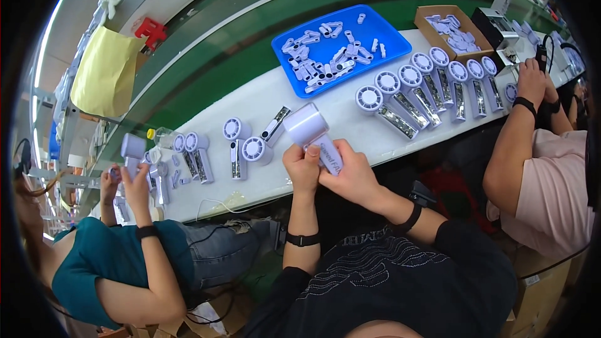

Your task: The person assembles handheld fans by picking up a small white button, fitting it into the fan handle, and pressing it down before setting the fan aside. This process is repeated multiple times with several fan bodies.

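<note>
Above the near edge of the bench, both my hands grip one lavender handheld fan (306, 124). Its round head tilts up and to the left, and dark lettering runs along its handle. My left hand (303, 166) is closed at the handle's upper part, just below the head. Around the lower handle, my right hand (352, 176) is closed from the other side. Left of them on the bench are a fan with its handle opened (235, 150) and another fan lying head up (255, 149). To the right stand several fans (370, 99) with exposed boards in their handles.
A blue tray (294, 89) of small lavender parts sits behind my hands. Beyond it at right is a cardboard box (481, 56) of lavender pieces. Co-workers sit close on both sides, one handling a fan (133, 146) at left. A white cable (216, 201) lies near the front edge.
</note>
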The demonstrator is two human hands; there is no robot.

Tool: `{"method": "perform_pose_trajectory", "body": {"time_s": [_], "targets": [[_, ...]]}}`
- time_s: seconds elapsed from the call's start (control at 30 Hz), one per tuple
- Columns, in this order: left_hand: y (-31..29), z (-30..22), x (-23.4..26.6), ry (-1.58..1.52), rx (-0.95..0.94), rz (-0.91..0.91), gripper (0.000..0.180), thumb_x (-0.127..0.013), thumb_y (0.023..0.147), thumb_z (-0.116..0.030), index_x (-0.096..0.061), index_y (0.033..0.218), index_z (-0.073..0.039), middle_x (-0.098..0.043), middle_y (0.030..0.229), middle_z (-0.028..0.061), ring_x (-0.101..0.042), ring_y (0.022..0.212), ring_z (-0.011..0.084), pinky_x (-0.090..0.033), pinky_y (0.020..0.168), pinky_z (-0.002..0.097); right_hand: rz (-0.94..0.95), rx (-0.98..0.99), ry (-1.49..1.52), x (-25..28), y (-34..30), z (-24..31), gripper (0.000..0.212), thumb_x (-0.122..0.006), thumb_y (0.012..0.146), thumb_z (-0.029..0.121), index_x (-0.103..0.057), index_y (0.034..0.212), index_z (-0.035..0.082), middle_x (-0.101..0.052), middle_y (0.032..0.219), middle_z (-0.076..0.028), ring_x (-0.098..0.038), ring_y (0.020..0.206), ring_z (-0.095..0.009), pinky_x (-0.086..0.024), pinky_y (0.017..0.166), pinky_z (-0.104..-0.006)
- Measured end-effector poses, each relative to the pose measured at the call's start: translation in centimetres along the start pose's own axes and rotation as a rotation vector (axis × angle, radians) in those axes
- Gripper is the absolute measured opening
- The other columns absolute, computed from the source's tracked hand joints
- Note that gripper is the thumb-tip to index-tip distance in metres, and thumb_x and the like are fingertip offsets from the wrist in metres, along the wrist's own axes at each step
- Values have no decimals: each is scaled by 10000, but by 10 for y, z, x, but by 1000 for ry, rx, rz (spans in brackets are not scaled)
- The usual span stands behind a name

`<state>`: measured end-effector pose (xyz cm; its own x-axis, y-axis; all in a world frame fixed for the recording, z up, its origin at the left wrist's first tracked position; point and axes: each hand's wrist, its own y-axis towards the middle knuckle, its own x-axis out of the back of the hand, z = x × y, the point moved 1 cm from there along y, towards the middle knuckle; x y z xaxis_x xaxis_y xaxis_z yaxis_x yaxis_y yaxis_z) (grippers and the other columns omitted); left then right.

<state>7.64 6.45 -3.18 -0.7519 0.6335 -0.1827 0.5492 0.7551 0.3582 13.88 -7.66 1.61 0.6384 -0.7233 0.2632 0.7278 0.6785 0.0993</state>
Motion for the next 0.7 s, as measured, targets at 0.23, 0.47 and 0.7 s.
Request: {"method": "perform_pose_trajectory", "body": {"time_s": [0.23,0.47,0.7], "targets": [[6,-8,3,247,16,213,447,-661,1117,-392,-667,928,13,-626,798,3,-532,763,86,-444,650,295,96,-146,-72,31,12,2,482,-770,847,196,-621,1238,-42,-774,959,-225,-794,880,-345,-614,811,-413],[7,-24,-24,397,-175,116,451,-621,1123,-373,-623,866,-3,-577,739,87,-538,653,202,-423,599,377,105,-152,27,27,10,1,514,-765,835,227,-608,1240,-49,-767,971,-279,-775,881,-449,-616,815,-474],[8,-28,-15,533,-427,71,451,-613,1114,-354,-611,817,-16,-521,711,136,-518,605,316,-393,561,433,182,-207,223,17,4,1,418,-759,891,130,-587,1225,-54,-747,958,-158,-756,804,-226,-609,734,-360]]}}
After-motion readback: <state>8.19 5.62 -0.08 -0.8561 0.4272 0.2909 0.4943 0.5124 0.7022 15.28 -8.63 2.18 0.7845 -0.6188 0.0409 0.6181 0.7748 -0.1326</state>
